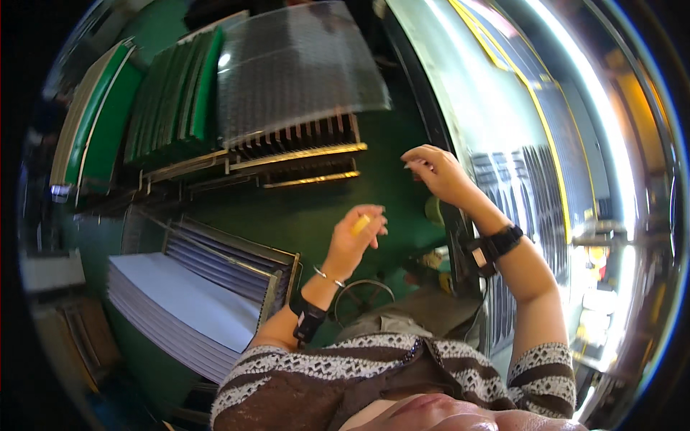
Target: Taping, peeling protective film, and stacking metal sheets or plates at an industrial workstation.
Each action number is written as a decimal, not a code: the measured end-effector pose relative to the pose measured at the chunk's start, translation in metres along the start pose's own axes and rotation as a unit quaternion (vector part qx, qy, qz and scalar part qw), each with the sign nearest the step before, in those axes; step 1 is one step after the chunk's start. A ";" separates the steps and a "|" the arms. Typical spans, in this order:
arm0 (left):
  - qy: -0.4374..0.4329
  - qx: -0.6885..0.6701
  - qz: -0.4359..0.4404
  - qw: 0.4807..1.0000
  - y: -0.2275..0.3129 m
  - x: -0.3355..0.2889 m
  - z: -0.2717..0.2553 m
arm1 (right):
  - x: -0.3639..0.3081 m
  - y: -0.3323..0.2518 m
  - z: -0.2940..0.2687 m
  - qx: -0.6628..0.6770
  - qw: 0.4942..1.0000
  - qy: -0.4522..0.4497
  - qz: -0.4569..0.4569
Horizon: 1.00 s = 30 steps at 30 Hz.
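My left hand (pixel 352 248) is held up over the green floor, its fingers closed round a small yellow object (pixel 361 224). Only part of that object shows, so its kind is unclear. My right hand (pixel 444 176) hovers by the dark edge of a long, bright workbench (pixel 478 86). Its fingers are loosely bent, with a gap to the thumb, and nothing shows in them. A large see-through ribbed sheet (pixel 302 65) lies ahead, on top of a rack (pixel 302 159) of upright dark panels. Neither hand touches the sheet.
Green panels (pixel 176 100) stand in a rack at the far left. Stacked pale sheets (pixel 187 287) lie in a metal frame at near left. Dark-striped sheets (pixel 521 194) lie on the bench to the right, beside a yellow edge strip (pixel 550 129). A round wheel-like ring (pixel 364 282) is low beside me.
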<state>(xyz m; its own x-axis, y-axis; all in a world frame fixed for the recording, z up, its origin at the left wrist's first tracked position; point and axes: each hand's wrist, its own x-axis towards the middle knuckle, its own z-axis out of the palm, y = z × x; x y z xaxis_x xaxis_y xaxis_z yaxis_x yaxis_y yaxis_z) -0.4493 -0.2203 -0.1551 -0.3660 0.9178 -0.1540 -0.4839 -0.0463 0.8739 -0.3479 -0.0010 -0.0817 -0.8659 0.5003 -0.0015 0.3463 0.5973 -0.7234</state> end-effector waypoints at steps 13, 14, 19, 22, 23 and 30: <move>-0.292 0.292 0.151 0.898 -0.017 -0.030 0.137 | -0.262 -0.033 -0.016 0.327 0.891 0.221 0.226; -0.307 0.295 0.146 0.893 -0.021 -0.035 0.146 | -0.277 -0.030 -0.014 0.332 0.884 0.234 0.230; -0.351 0.285 0.165 0.876 -0.044 -0.053 0.176 | -0.329 -0.020 -0.006 0.431 0.830 0.250 0.250; -0.330 0.304 0.190 0.873 -0.044 -0.062 0.184 | -0.344 -0.015 0.005 0.427 0.814 0.303 0.253; -0.320 0.310 0.184 0.876 -0.042 -0.065 0.184 | -0.346 -0.009 0.010 0.412 0.826 0.297 0.243; -0.148 0.328 0.151 0.921 -0.033 -0.079 0.147 | -0.259 0.011 -0.024 0.238 0.932 0.227 0.154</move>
<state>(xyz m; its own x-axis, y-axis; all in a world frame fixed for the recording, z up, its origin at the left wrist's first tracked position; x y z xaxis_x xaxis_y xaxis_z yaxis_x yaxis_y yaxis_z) -0.2876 -0.2331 -0.1044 -0.1251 0.9739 0.1892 0.2232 -0.1582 0.9619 -0.1110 -0.1091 -0.0731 -0.4719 0.8805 -0.0455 0.2602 0.0898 -0.9614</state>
